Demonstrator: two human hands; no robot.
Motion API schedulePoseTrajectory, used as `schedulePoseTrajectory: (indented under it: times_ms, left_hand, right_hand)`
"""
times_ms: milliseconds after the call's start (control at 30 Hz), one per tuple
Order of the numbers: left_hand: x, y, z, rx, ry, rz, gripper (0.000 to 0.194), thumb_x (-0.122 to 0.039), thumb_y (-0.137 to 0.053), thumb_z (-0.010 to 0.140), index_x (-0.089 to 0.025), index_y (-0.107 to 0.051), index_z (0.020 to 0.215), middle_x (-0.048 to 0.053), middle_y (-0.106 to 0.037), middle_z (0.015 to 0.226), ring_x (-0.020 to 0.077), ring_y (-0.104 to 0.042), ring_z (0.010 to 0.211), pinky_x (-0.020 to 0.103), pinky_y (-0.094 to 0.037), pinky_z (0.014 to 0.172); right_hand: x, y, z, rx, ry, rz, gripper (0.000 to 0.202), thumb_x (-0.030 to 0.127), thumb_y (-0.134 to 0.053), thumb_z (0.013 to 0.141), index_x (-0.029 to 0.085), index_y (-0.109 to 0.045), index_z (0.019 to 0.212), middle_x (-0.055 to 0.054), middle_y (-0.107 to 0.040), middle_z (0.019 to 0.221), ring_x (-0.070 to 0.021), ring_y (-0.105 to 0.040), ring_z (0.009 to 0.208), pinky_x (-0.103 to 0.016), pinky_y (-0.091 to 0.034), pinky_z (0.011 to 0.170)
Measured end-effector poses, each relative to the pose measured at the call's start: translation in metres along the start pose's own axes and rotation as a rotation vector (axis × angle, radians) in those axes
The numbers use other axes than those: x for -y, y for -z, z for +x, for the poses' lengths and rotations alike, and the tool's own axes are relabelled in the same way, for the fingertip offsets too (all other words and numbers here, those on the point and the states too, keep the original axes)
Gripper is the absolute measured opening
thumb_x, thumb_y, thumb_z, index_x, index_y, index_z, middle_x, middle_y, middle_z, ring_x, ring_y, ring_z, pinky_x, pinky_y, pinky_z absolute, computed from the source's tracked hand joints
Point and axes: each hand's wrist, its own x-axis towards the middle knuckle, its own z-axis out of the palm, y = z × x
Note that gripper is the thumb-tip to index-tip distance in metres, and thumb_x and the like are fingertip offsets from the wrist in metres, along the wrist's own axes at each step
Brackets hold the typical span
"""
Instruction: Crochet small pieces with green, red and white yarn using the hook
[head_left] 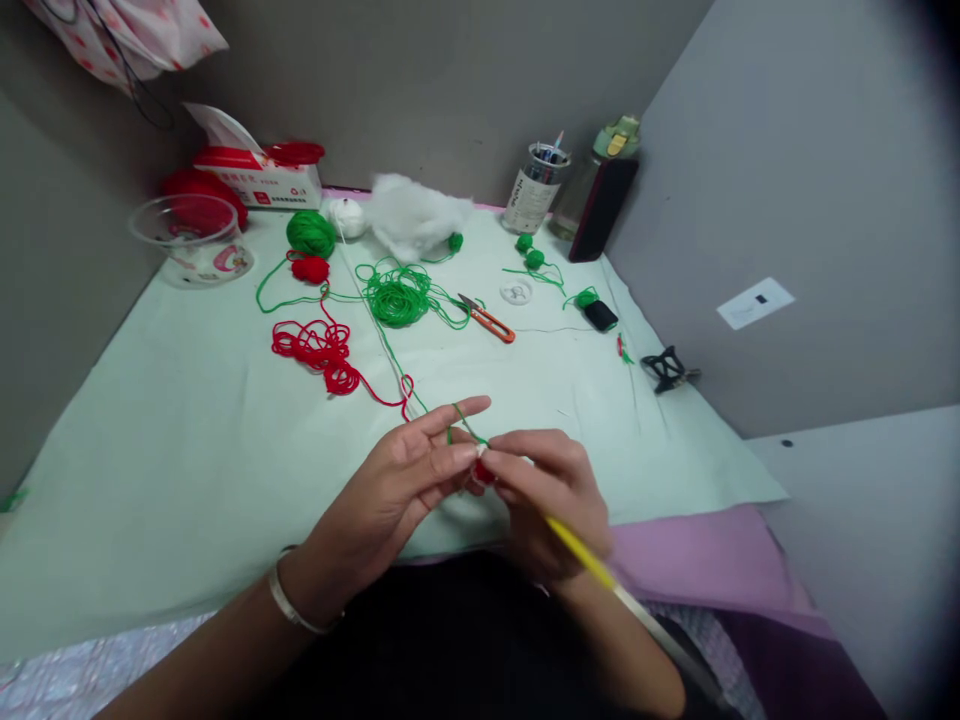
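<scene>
Between my two hands is a small red and white crochet piece [484, 473], mostly covered by fingers. My left hand [420, 465] pinches its left side, with the index finger stretched out and green yarn [470, 428] looped over it. My right hand [551, 490] is closed round a crochet hook with a yellow handle [577, 550]; the hook's tip is hidden at the piece. Green, red and white strands run from the hands back to a loose green yarn heap [397, 300] and a red yarn tangle [315, 350].
Orange-handled thread snips [487, 320] lie beyond the hands. Farther back are a green yarn ball [310, 233], white stuffing [412, 215], a tissue box [285, 186], a clear tub [195, 260], a pen holder [532, 195] and a bottle [577, 195]. A black clip [667, 370] sits at right.
</scene>
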Motion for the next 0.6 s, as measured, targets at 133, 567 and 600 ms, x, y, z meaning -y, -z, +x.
schedulePoseTrajectory:
  times_ms: [133, 567, 600]
  left_hand:
    - [-0.005, 0.007, 0.003, -0.003, -0.104, 0.082, 0.048, -0.023, -0.085, 0.083, -0.021, -0.075, 0.13, -0.002, -0.068, 0.077, 0.0096, -0.063, 0.074, 0.02, -0.049, 0.075]
    - [0.004, 0.01, 0.003, -0.001, -0.266, 0.304, 0.033, -0.026, -0.079, 0.09, -0.03, -0.079, 0.124, -0.001, -0.07, 0.088, 0.0125, -0.066, 0.087, 0.023, -0.053, 0.088]
    - [0.005, 0.009, 0.003, -0.013, -0.273, 0.296, 0.034, -0.026, -0.08, 0.09, -0.031, -0.079, 0.123, -0.001, -0.071, 0.089, 0.0119, -0.066, 0.087, 0.023, -0.052, 0.087]
  right_hand:
    - [0.004, 0.004, 0.011, -0.13, -0.19, 0.317, 0.024, 0.015, -0.056, 0.102, 0.024, -0.075, 0.113, -0.006, -0.073, 0.095, -0.0197, -0.07, 0.084, -0.036, -0.061, 0.073]
    - [0.006, -0.005, 0.014, -0.13, -0.347, 0.47, 0.021, 0.018, -0.061, 0.102, 0.027, -0.079, 0.107, -0.004, -0.076, 0.097, -0.019, -0.071, 0.094, -0.035, -0.06, 0.082]
    - [0.007, -0.006, 0.012, -0.134, -0.332, 0.425, 0.022, 0.016, -0.061, 0.101, 0.028, -0.078, 0.109, -0.003, -0.075, 0.097, -0.0185, -0.071, 0.092, -0.034, -0.06, 0.08]
